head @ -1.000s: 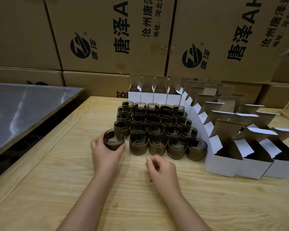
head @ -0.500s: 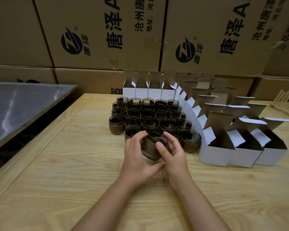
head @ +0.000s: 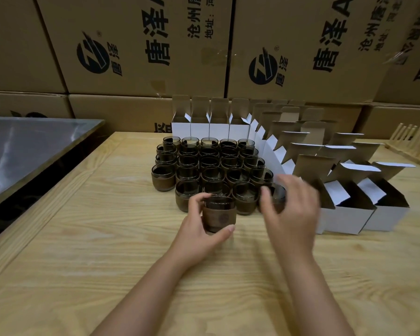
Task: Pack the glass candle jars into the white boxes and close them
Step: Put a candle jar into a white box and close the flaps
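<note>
My left hand (head: 199, 229) grips a dark glass candle jar (head: 220, 215) with a brown band, held upright just above the wooden table (head: 107, 238). My right hand (head: 291, 209) is blurred, fingers relaxed, holding nothing, between that jar and the nearest white box (head: 342, 218). Several more candle jars (head: 209, 163) stand in rows behind my hands. Several white boxes (head: 218, 129) with open brown-lined flaps stand along the back and right side of the jars.
Large printed cardboard cartons (head: 143, 49) are stacked behind the table. A grey metal surface (head: 22, 146) lies to the left, across a dark gap. A wooden rack (head: 415, 141) sits at the far right edge.
My left hand lifted a jar from the front left corner and brought it to the middle. My right hand touched it, then let go and moved right toward the boxes.
</note>
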A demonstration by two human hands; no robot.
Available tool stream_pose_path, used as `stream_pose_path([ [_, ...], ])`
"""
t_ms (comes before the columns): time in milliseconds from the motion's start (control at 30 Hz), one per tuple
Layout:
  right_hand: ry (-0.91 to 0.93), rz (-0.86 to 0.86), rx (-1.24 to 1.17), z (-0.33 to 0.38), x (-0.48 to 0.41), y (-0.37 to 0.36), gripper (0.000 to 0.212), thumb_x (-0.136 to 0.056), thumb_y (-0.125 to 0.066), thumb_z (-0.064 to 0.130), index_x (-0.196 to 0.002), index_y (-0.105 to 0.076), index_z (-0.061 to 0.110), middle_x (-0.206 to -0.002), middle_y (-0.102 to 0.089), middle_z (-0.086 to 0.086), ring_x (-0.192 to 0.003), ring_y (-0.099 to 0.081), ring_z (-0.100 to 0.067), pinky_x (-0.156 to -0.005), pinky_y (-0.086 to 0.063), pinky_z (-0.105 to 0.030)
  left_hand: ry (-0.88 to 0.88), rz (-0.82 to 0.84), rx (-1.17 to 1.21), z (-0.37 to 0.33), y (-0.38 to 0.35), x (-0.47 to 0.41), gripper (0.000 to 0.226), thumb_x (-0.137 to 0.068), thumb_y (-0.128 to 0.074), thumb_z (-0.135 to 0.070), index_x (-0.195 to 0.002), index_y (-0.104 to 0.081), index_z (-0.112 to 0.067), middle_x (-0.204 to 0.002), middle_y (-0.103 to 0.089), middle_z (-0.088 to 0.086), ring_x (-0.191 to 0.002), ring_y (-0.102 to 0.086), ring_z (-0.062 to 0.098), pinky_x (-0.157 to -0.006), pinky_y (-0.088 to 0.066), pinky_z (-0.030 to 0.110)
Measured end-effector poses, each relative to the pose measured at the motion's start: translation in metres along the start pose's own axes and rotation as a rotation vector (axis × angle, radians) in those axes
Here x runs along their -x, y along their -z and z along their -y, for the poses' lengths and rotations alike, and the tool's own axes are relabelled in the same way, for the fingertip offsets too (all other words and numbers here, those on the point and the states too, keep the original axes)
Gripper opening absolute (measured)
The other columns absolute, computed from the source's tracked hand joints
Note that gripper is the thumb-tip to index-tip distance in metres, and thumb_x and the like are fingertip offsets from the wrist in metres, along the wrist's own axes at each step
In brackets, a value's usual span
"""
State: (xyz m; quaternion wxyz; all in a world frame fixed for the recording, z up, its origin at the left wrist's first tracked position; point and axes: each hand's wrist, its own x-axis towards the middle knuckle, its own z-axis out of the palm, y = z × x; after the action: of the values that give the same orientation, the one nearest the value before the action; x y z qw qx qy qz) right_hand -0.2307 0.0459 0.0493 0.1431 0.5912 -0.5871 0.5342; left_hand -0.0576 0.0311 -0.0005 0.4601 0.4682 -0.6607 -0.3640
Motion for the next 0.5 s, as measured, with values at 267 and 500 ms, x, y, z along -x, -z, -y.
stream_pose_path([
  [267, -0.31, 0.317, 0.469, -0.031, -0.002, 0.017, 0.058, -0.089, -0.059, 0.035, -0.136, -0.043, 0.006, -0.119, -0.061, -0.015, -0.118, -0.042, -0.037, -0.098, -0.024, -0.047, 0.033, 0.078, -0.133, 0.005, 0.001, -0.003, 0.073, -0.062, -0.073, -0.055, -0.114, -0.022, -0.052, -0.118, -0.044, -0.022, -0.106, -0.046, -0.017, -0.082, -0.039, 0.0],
  [500, -0.22, 0.44, 0.485, -0.022, -0.003, 0.031, 0.042, -0.09, -0.057, 0.02, -0.129, -0.047, 0.006, -0.076, -0.063, -0.008, -0.089, -0.059, -0.032, -0.112, -0.021, -0.043, 0.045, 0.038, -0.234, 0.008, 0.001, -0.003, 0.074, -0.069, -0.078, -0.044, -0.111, -0.018, -0.053, -0.116, -0.046, -0.019, -0.106, -0.049, -0.004, -0.08, -0.036, 0.008],
])
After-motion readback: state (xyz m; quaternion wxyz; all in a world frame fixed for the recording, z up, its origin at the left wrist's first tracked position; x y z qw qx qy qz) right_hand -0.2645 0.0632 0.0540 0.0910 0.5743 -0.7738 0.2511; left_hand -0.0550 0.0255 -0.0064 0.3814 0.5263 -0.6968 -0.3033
